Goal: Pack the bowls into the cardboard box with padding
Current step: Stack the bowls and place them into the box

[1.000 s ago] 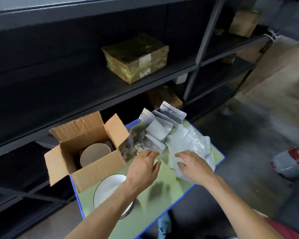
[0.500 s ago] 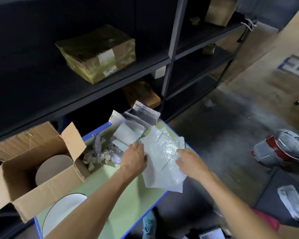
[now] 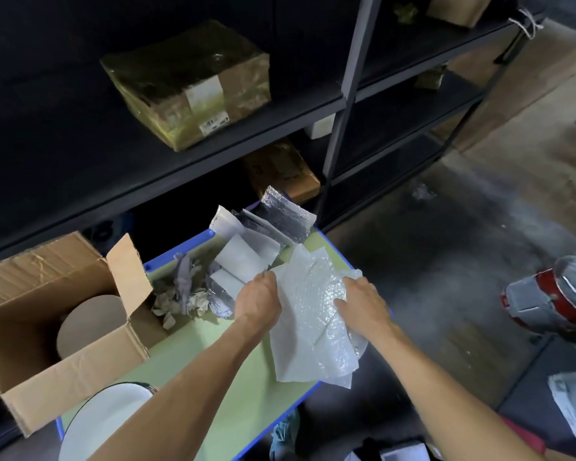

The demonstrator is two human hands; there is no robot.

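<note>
Head view: compared with a second ago, the bubble wrap [image 3: 313, 331] no longer lies bunched at the far right of the worktop [image 3: 213, 357]. It is now drawn out flat between both hands at centre frame, its lower edge hanging past the worktop's near right rim. The left hand [image 3: 258, 302] has its fingers curled over the sheet's left edge and grips it. The right hand [image 3: 363, 302] has closed on the right side, fingers bent into the plastic. The cardboard box [image 3: 80, 357] has slid toward the left of the frame and sits open there with a tan bowl [image 3: 87, 324] inside.

Both hands' fingertips are hidden by their backs or the wrap. The white bowl [image 3: 103, 424] at lower left is partly covered by the left forearm and cut by the frame's bottom edge. The box's left side runs out of frame.
</note>
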